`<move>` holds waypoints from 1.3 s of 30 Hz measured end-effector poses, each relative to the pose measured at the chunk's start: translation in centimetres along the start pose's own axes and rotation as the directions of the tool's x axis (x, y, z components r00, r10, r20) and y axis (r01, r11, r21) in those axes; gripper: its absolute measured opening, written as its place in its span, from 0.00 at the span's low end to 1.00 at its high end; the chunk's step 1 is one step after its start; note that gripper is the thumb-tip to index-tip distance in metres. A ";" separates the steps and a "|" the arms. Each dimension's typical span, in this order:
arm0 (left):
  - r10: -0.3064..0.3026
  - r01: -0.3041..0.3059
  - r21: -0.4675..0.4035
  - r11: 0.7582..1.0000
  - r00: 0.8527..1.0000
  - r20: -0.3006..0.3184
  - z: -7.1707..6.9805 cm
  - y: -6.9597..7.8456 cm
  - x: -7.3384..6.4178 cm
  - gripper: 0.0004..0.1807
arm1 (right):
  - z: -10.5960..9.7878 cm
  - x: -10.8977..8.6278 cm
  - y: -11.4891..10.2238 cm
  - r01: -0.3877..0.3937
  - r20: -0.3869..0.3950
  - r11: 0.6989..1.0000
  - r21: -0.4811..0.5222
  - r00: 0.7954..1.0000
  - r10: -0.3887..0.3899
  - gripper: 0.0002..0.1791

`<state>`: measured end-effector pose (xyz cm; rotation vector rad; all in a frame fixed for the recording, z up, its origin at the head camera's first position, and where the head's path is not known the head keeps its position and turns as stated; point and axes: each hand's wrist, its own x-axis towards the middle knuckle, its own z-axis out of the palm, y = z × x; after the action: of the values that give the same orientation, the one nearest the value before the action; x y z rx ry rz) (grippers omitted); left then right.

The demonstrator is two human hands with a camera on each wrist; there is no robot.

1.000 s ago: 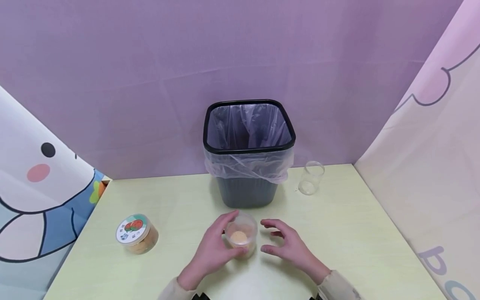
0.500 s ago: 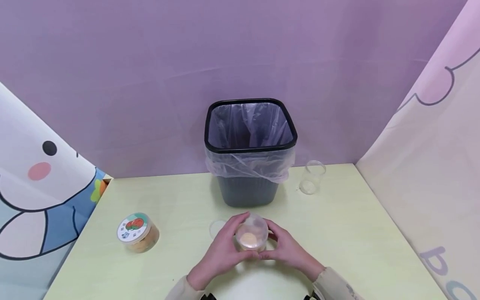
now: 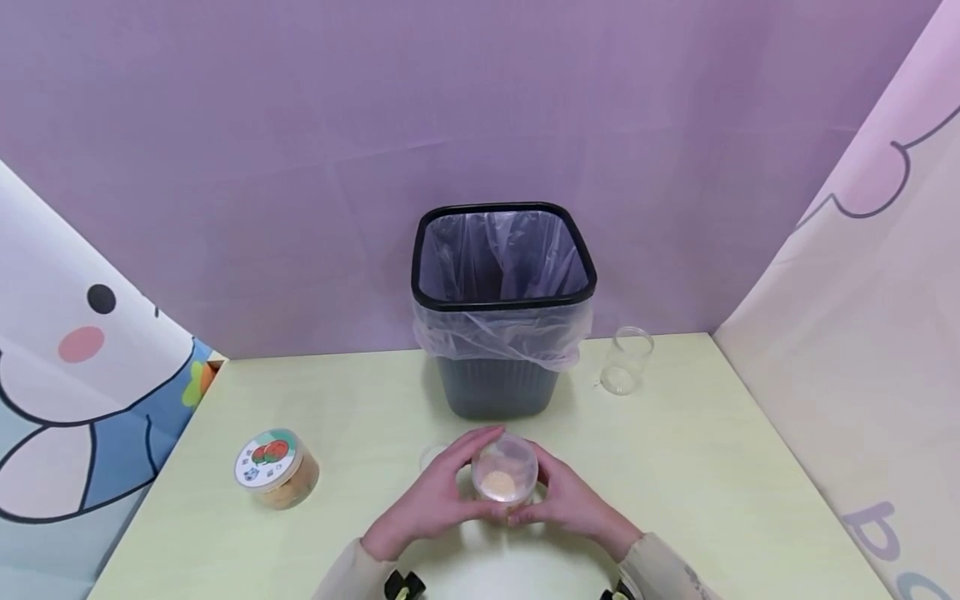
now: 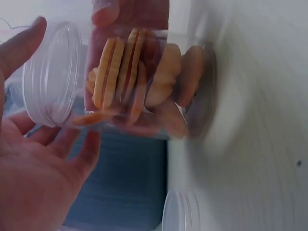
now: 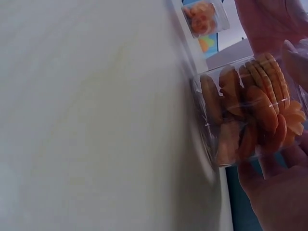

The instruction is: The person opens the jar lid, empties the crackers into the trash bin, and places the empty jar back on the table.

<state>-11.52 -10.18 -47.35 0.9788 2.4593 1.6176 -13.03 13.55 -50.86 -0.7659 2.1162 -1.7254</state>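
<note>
A clear plastic jar (image 3: 505,471) of sandwich biscuits (image 4: 115,72) stands upright on the table (image 3: 360,417), in front of the bin. In the head view my left hand (image 3: 435,492) holds it from the left, thumb at the front and fingers behind. From the right, my right hand (image 3: 570,504) grips the same jar, and the thumbs nearly meet at its front. Biscuits fill the lower part of the jar, seen through its wall in the right wrist view. A clear round lid (image 4: 180,211) lies on the table just beyond my left hand, partly hidden by it in the head view.
A dark bin (image 3: 498,387) with a clear liner bag stands behind the jar, against the purple backdrop (image 3: 300,167). At left sits a lidded tub (image 3: 277,471) with a tomato label. An empty clear jar (image 3: 626,362) is at the back right.
The jar has shifted a little to the right in my left hand. My right hand, apart from it a second ago, has come in and taken hold. The lid behind has come into view.
</note>
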 end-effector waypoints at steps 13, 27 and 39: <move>-0.080 0.078 -0.127 0.989 0.997 -0.006 0.0 -0.7 0.2 0.49 | 0.0 0.2 0.4 -0.001 0.006 0.999 0.050 1.000 0.001 0.54; -0.151 0.133 -0.193 0.972 0.985 -0.083 0.5 -0.2 0.0 0.49 | 0.7 0.2 -0.1 0.000 -0.060 1.000 0.028 0.998 0.002 0.51; -0.194 0.135 -0.200 0.970 0.929 -0.316 3.2 1.1 -1.0 0.50 | 1.7 0.0 0.2 0.021 -0.173 1.000 -0.010 0.985 -0.023 0.44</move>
<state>-9.07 -7.79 -48.19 0.4912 2.4538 2.0385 -12.09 12.22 -51.42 -0.6650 2.2362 -1.8570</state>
